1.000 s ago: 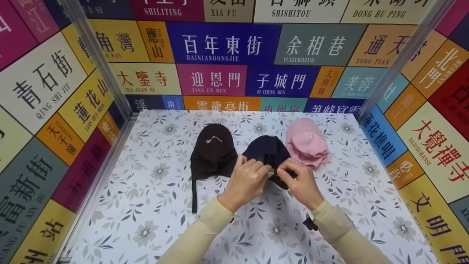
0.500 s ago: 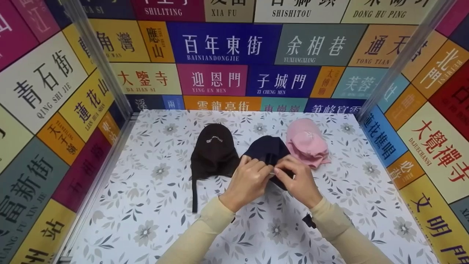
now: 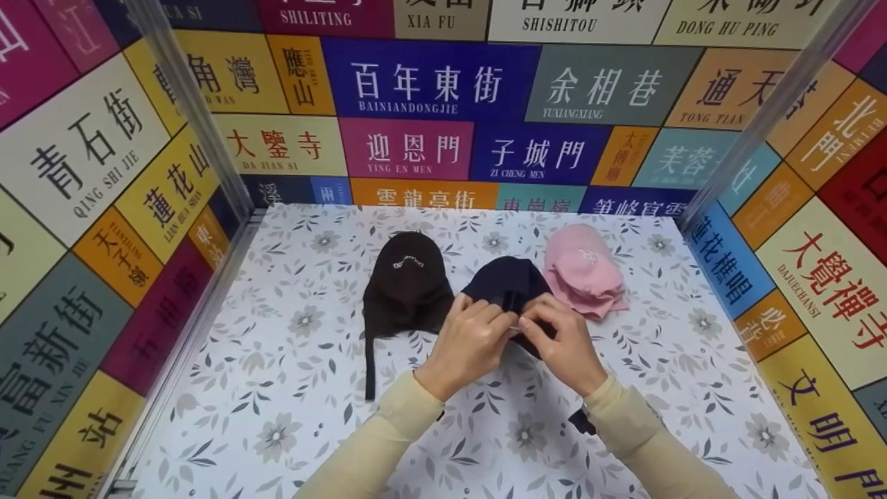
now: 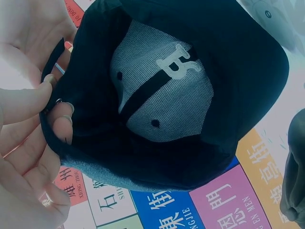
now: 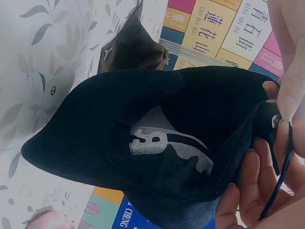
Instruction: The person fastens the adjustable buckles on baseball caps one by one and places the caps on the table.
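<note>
A navy cap (image 3: 502, 281) is held between my two hands, its inside facing the wrist cameras. White stitching of a letter (image 4: 177, 67) shows through the mesh lining. My left hand (image 3: 468, 339) grips the cap's back edge by the adjusting strap. With thumb and finger, my right hand (image 3: 567, 339) pinches at the same spot, close against the left. A small metal buckle (image 5: 276, 121) sits at the fingertips in the right wrist view. The thin strap's loose end (image 4: 53, 59) sticks out past the fingers in the left wrist view. How far it runs through the buckle is hidden.
A dark brown cap (image 3: 409, 284) lies left of the hands, its long strap (image 3: 369, 367) trailing forward. A pink cap (image 3: 583, 267) lies to the right, close to the navy one. Both rest on a floral-patterned table (image 3: 277, 388), enclosed by walls of coloured signs (image 3: 429, 83).
My right hand has moved left, up against the left hand at the strap, since a second ago. The head view has shifted slightly. The brown and pink caps stay put.
</note>
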The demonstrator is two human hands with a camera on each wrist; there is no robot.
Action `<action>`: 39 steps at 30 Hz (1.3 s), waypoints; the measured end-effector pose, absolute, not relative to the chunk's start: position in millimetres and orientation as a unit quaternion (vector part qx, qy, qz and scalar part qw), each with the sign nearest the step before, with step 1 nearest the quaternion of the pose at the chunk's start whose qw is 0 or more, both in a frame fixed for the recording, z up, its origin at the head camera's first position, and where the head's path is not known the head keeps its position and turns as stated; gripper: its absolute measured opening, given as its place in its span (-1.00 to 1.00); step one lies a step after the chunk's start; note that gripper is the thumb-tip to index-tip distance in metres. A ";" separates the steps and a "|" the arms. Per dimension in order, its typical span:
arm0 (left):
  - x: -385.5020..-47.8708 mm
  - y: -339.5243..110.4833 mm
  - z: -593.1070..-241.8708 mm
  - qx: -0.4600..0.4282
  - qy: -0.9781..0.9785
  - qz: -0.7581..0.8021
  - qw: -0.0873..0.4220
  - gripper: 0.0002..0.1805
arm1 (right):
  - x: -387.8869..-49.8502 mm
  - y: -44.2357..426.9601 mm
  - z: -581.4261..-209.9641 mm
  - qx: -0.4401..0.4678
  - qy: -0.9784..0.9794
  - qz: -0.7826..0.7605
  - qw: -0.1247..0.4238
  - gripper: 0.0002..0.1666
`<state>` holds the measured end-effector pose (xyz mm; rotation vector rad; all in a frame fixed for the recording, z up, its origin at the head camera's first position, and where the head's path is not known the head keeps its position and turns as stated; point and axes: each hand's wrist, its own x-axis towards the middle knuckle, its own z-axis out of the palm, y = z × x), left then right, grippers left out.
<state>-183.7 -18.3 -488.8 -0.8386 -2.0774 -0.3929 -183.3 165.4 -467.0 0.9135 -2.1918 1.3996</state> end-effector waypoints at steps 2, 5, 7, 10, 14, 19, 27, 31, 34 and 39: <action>-183.7 -18.6 -489.3 -0.333 -0.829 -0.157 0.420 -0.92 | -182.9 165.5 -467.5 0.322 -0.780 0.502 0.189 -0.82; -183.6 -19.2 -489.7 -0.332 -0.829 -0.161 0.419 -0.93 | -182.9 165.8 -468.2 0.318 -0.779 0.506 0.188 -0.82; -183.7 -19.7 -489.4 -0.332 -0.829 -0.163 0.419 -0.93 | -183.0 166.4 -468.2 0.316 -0.781 0.506 0.187 -0.83; -183.8 -20.6 -488.9 -0.332 -0.830 -0.166 0.416 -0.93 | -183.1 168.1 -467.0 0.310 -0.783 0.508 0.183 -0.83; -183.6 -21.8 -487.3 -0.335 -0.831 -0.176 0.409 -0.93 | -182.8 171.5 -465.2 0.300 -0.784 0.513 0.177 -0.82; -183.2 -22.2 -486.5 -0.331 -0.833 -0.171 0.409 -0.93 | -183.2 174.3 -465.4 0.300 -0.789 0.506 0.178 -0.82; -182.3 -22.0 -489.2 -0.327 -0.833 -0.176 0.410 -0.91 | -182.7 175.1 -467.2 0.306 -0.788 0.502 0.182 -0.82; -181.1 -21.7 -489.6 -0.329 -0.831 -0.194 0.404 -0.90 | -181.1 174.9 -467.2 0.308 -0.786 0.504 0.184 -0.83; -180.7 -21.5 -488.6 -0.332 -0.830 -0.221 0.390 -0.90 | -180.5 174.1 -467.0 0.307 -0.783 0.507 0.188 -0.84; -180.0 -22.7 -487.0 -0.332 -0.825 -0.267 0.371 -0.89 | -179.3 171.1 -467.6 0.305 -0.782 0.510 0.190 -0.86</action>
